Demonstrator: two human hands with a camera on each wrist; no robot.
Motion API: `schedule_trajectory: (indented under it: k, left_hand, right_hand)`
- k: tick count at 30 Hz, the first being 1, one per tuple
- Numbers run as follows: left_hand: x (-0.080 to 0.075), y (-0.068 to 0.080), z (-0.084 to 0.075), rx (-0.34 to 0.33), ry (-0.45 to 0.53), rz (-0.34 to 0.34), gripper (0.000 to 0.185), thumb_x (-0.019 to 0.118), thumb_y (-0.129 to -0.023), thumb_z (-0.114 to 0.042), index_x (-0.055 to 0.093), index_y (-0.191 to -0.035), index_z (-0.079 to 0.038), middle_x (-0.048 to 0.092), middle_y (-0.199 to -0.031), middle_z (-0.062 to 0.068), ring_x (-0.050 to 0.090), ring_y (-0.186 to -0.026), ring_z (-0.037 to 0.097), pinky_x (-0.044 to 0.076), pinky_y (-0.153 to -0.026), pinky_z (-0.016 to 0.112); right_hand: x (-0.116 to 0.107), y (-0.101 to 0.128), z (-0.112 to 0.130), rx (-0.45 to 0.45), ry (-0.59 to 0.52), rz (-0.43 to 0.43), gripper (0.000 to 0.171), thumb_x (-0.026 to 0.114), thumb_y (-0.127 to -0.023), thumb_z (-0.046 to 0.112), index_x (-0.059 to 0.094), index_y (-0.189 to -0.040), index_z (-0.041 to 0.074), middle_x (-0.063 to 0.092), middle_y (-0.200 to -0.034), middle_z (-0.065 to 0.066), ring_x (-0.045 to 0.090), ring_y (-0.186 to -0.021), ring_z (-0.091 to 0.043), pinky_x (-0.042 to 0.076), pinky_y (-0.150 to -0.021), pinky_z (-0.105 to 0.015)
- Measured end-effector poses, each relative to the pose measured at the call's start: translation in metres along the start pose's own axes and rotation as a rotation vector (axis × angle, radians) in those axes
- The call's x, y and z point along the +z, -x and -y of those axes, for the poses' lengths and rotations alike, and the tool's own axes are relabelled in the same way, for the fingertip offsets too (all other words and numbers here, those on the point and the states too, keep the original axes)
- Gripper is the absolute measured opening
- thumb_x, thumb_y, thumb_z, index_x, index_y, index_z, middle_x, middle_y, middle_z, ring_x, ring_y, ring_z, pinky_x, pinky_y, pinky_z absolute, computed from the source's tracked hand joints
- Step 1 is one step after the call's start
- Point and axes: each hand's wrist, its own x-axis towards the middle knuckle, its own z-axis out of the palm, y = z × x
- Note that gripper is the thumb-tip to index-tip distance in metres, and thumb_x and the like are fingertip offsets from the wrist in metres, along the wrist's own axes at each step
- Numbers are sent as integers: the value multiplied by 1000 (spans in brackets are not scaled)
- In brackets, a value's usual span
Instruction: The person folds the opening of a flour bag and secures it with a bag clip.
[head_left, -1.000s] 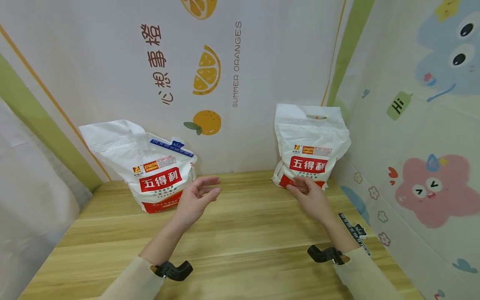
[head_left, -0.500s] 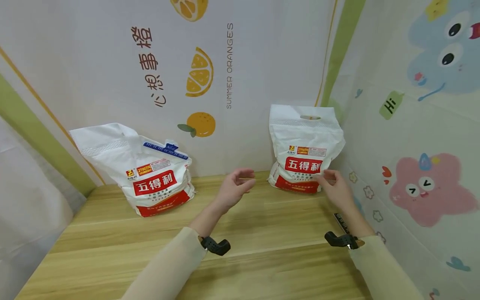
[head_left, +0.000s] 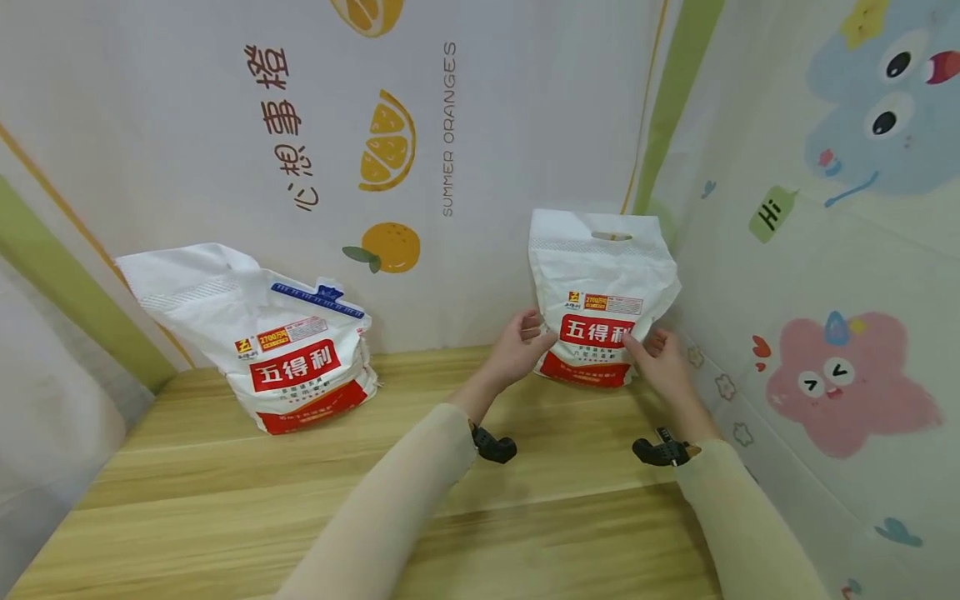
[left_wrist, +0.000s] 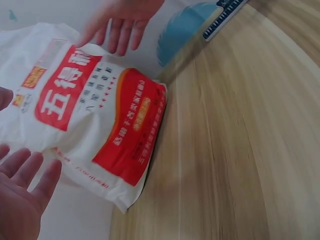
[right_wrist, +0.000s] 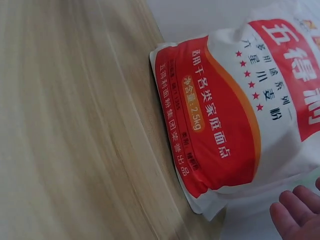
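Note:
A white and red flour bag (head_left: 585,342) with a cut-out handle stands upright at the back right. My left hand (head_left: 517,346) is at its left side and my right hand (head_left: 660,358) at its right, fingers loosely extended. In the left wrist view, my left fingers (left_wrist: 31,172) are spread beside the bag, and my right hand (left_wrist: 122,22) is across from them. The right wrist view has my right fingertips (right_wrist: 292,207) just off the bag's side. Whether either hand touches the bag, I cannot tell.
A second flour bag (head_left: 292,367) leans at the back left, a blue clip (head_left: 318,298) along its top edge. A black clip (left_wrist: 225,19) lies on the wooden table (head_left: 300,508) to the right, mostly hidden by my right wrist in the head view. Printed curtains stand behind and right.
My left hand has moved right, from near the left flour bag to the right bag's left side. My right hand has shifted from the bag's front to its right side. Both bags stay put.

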Motion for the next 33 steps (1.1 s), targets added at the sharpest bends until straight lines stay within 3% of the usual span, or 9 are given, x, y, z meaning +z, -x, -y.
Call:
schedule_trajectory:
  k: [5,11,16,23,28,33]
  left_hand:
    - [17,-15,1,-51,13,12,93,70,-108,-34,11,-175,-9,28,-179,20,32,-166,39,35,-132,56]
    - [27,-31,8,5,90,51,84,73,-106,-20,19,-171,-16,44,-167,16,41,-159,38,41,-129,56]
    - [24,-38,9,24,137,37,90,73,-105,-19,14,-173,-17,42,-170,13,30,-166,34,31,-134,58]
    - [25,-37,12,-63,143,66,82,75,-104,-24,28,-171,-19,41,-173,11,30,-168,33,33,-134,56]
    - [24,-35,16,-69,99,25,84,78,-103,-26,30,-171,-17,34,-177,12,28,-167,38,32,-134,59]
    - [23,-32,20,-56,77,5,80,82,-99,-29,40,-166,-19,43,-170,11,36,-161,37,38,-130,60]
  right_hand:
    - [5,-10,-1,26,-50,4,112,57,-105,68,1,-174,1,14,-180,-32,24,-166,-52,37,-129,-64]
    - [14,-16,-7,14,-75,25,105,57,-105,67,12,-173,1,30,-176,-29,35,-162,-48,37,-130,-63]
    - [18,-19,-9,11,-66,17,107,57,-103,72,14,-173,3,31,-175,-28,33,-162,-49,36,-129,-68]
    - [18,-17,-8,24,-61,11,105,57,-103,74,18,-173,6,34,-175,-25,36,-162,-47,39,-127,-66]
    - [16,-13,-7,2,-45,3,103,59,-102,74,24,-172,7,39,-172,-25,41,-159,-47,41,-126,-65]
    - [14,-10,-11,15,10,6,103,61,-98,79,33,-171,11,45,-168,-23,45,-154,-45,43,-124,-65]
